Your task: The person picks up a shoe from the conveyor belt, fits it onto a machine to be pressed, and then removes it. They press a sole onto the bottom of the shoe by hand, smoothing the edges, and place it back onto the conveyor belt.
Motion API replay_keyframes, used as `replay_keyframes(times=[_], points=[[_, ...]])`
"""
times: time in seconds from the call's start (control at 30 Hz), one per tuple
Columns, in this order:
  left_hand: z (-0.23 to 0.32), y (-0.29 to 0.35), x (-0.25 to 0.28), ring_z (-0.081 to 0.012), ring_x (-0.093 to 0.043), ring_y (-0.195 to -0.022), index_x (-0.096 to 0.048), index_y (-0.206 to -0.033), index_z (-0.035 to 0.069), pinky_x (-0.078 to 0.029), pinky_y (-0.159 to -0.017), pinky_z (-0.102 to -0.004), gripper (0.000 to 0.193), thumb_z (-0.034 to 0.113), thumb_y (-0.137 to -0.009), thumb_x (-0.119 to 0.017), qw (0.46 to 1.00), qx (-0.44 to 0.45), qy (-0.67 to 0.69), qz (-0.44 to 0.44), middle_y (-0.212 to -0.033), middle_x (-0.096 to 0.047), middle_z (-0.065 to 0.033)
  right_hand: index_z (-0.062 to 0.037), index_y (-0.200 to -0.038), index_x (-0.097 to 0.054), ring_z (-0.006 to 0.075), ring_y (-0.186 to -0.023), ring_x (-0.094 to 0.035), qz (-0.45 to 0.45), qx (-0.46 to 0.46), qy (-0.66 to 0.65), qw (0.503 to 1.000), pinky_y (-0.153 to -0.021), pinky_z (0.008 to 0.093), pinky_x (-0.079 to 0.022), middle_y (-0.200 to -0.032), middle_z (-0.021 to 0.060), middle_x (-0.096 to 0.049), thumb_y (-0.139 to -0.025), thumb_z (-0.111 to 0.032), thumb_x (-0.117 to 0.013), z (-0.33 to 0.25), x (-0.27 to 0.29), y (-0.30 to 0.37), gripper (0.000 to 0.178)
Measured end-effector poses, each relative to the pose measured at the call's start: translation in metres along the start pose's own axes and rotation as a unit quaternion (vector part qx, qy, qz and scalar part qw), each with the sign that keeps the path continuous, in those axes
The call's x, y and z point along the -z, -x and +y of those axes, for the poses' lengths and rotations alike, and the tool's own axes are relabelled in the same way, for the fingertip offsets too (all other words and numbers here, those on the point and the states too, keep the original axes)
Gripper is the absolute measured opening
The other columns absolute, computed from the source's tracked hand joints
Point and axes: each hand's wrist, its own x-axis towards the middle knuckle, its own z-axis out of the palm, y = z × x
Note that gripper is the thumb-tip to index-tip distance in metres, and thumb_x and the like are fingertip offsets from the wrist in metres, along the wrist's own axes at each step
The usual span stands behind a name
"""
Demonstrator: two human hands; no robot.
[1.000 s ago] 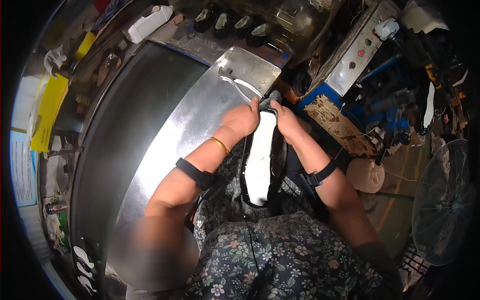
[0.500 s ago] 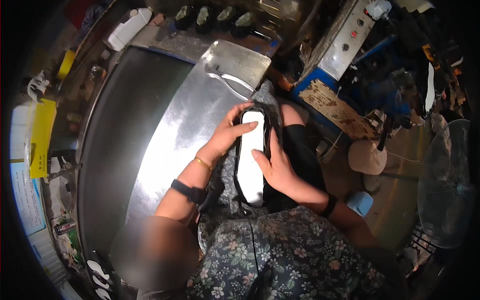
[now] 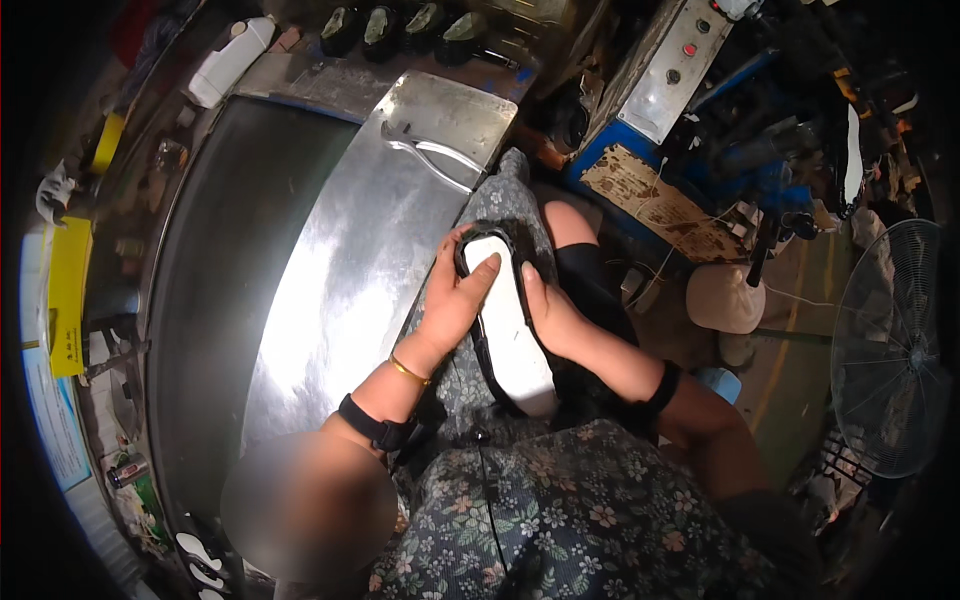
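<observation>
An unfinished black shoe lies sole up over my lap, its white insole showing inside the dark upper's edge. My left hand is closed round its far left side, with the thumb pressed on the white insole. On the other side my right hand grips the edge, thumb pointing away from me; its other fingers are hidden beneath. Metal-handled pliers lie beyond my hands on a shiny metal sheet.
Left of the sheet runs a dark belt-like surface. Several dark shoes and a white jug stand at the back. A machine with a button panel is at back right; a fan stands far right.
My right thumb has moved off the white insole to the shoe's right edge. The shoe has tilted, its near end swinging right. My left hand keeps its hold.
</observation>
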Motion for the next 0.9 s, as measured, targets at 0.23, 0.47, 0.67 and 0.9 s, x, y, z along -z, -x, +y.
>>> replay_keyframes(times=[0.23,0.47,0.67,0.9], points=[[-0.009,-0.028,-0.006,-0.0179,-0.054,-0.106,-0.045,-0.130,-0.003,-0.044,-0.095,-0.0299,0.049,0.016,-0.090,-0.067,0.989,-0.065,-0.131,0.026,-0.115,-0.057,-0.0123,-0.0023,-0.076,-0.058,0.0282,-0.055,-0.066,0.179,0.157,0.458,0.856,-0.048,0.0378,-0.052,-0.075,0.0152,-0.067,-0.094,-0.021,-0.050,-0.045,0.007,-0.010,0.027],[-0.004,-0.028,-0.007,-0.0187,-0.059,-0.101,-0.036,-0.138,-0.004,-0.048,-0.090,-0.0304,0.062,0.015,-0.089,-0.068,0.996,-0.005,-0.084,-0.032,-0.119,-0.058,-0.0159,-0.0009,-0.152,-0.013,0.0256,-0.132,-0.045,0.003,0.168,-0.091,0.981,-0.108,0.0330,-0.034,-0.142,0.0248,-0.043,-0.103,-0.034,-0.042,0.020,0.002,0.034,0.066],[0.014,0.054,-0.003,-0.0281,-0.034,-0.138,-0.007,-0.153,0.000,-0.029,-0.114,-0.0378,0.093,0.021,-0.089,-0.070,0.999,0.035,-0.006,-0.008,-0.155,-0.023,-0.0211,0.0022,-0.152,-0.015,0.0220,-0.126,-0.045,0.044,0.065,-0.301,0.950,-0.105,0.0316,-0.036,-0.140,0.0197,-0.045,-0.102,-0.040,-0.046,-0.019,-0.007,0.013,0.072],[0.046,0.071,0.053,-0.0230,-0.061,-0.102,-0.039,-0.138,0.002,-0.051,-0.092,-0.0371,0.067,0.004,-0.079,-0.070,0.975,0.105,0.192,0.039,-0.116,-0.061,-0.0106,-0.0059,-0.139,-0.047,0.0313,-0.100,-0.067,-0.051,0.171,0.197,0.964,-0.092,0.0382,-0.048,-0.105,0.0195,-0.068,-0.096,-0.046,-0.054,-0.095,0.076,0.005,0.059]])
